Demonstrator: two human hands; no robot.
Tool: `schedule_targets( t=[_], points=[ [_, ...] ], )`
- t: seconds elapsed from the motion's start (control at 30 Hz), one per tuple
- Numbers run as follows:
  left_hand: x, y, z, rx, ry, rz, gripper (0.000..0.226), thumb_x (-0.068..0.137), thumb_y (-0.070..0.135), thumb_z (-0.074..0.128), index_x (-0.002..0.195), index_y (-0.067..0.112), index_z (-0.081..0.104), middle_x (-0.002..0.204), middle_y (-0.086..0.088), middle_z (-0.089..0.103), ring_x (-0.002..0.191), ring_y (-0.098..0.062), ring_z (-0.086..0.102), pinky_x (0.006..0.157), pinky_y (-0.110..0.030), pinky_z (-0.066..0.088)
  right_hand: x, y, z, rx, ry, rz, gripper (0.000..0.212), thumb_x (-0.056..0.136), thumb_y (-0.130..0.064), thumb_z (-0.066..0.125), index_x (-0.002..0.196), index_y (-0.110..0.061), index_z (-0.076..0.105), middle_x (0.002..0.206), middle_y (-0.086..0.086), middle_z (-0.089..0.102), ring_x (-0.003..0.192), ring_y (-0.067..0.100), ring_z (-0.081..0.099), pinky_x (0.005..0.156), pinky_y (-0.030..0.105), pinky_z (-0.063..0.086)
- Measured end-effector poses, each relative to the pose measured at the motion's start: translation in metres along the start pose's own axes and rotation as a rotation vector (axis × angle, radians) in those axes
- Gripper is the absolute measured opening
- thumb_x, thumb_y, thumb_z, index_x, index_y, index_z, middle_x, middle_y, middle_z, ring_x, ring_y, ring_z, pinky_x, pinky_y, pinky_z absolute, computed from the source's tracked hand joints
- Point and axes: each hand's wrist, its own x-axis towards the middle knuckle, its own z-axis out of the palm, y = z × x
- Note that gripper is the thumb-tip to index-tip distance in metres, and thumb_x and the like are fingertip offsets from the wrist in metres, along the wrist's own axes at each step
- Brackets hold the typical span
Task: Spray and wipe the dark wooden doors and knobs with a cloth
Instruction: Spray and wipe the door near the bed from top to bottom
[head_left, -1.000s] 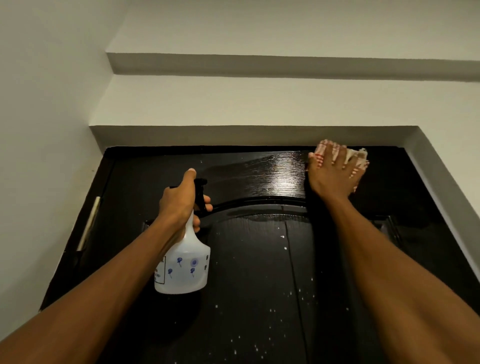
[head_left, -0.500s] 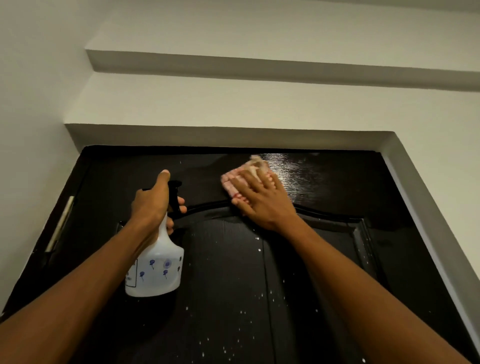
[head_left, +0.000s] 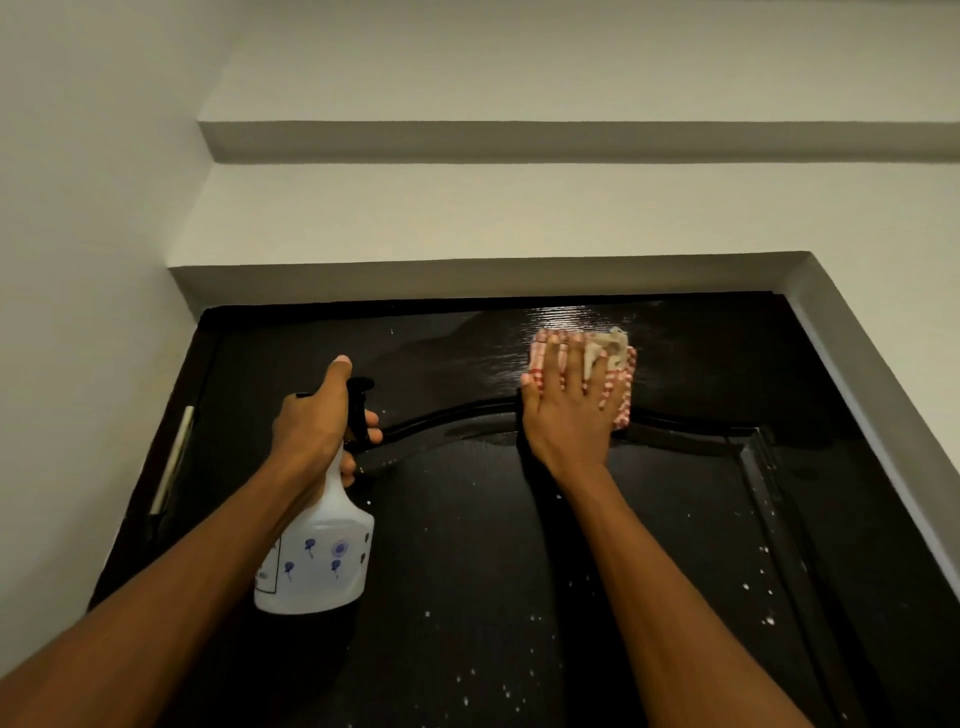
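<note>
Two bare forearms enter from the bottom edge, reaching up. Left hand (head_left: 317, 421): fingers curled round the neck and black trigger head of the bottle (head_left: 317, 561), thumb raised; grasping it in the air just in front of the door. Bottle: translucent white, small blue flower prints, a label on its left side, hanging below the hand with its base toward the camera. Right hand (head_left: 566, 405): flat, fingers straight and together, pressing the cloth (head_left: 618, 369) against the door; nothing clenched. Cloth: red-and-white checked, bunched, with a pale patch near its top, lying on the door's upper rail just above the arched moulding (head_left: 457, 415), right of centre. Door (head_left: 467, 545): dark glossy wood, raised arched panel, white droplets scattered over the lower panel and right stile, a wet sheen across the top rail around the cloth. Pale strip (head_left: 174, 457) at the door's left edge. White wall (head_left: 78, 260) at left; stepped white soffit (head_left: 519, 208) above the frame.
</note>
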Motion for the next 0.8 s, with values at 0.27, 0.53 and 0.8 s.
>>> schedule_targets(
  t=[0.27,0.53,0.8],
  points=[
    [0.013,-0.004,-0.043,-0.022,0.078,0.033,0.067,0.102,0.066,0.042,0.102,0.006,0.071,0.092,-0.017,0.076,0.054,-0.02,0.057,0.042,-0.028,0.04,-0.029,-0.124,0.036,-0.065,-0.27,-0.635,0.066,0.106,-0.056,0.018,0.161,-0.031,-0.006,0.17,-0.002,-0.01,0.154,0.027,-0.018,0.124,0.055,-0.008],
    [0.014,-0.017,-0.054,0.028,0.069,0.016,0.071,0.103,0.067,0.039,0.101,0.005,0.072,0.091,-0.014,0.077,0.044,-0.017,0.051,0.039,-0.025,0.04,-0.004,-0.04,0.013,-0.117,-0.032,-0.297,0.067,0.1,-0.056,0.0,0.162,-0.033,0.002,0.17,0.0,-0.001,0.157,0.03,0.0,0.122,0.051,-0.011],
    [0.021,-0.016,-0.071,0.004,0.07,0.017,0.072,0.103,0.066,0.04,0.097,0.002,0.073,0.088,-0.016,0.077,0.037,-0.013,0.05,0.034,-0.021,0.039,0.003,-0.074,0.016,0.02,0.007,0.109,0.061,0.108,-0.046,0.019,0.163,-0.023,0.007,0.17,0.006,-0.002,0.155,0.038,-0.008,0.119,0.064,-0.011]
  ],
)
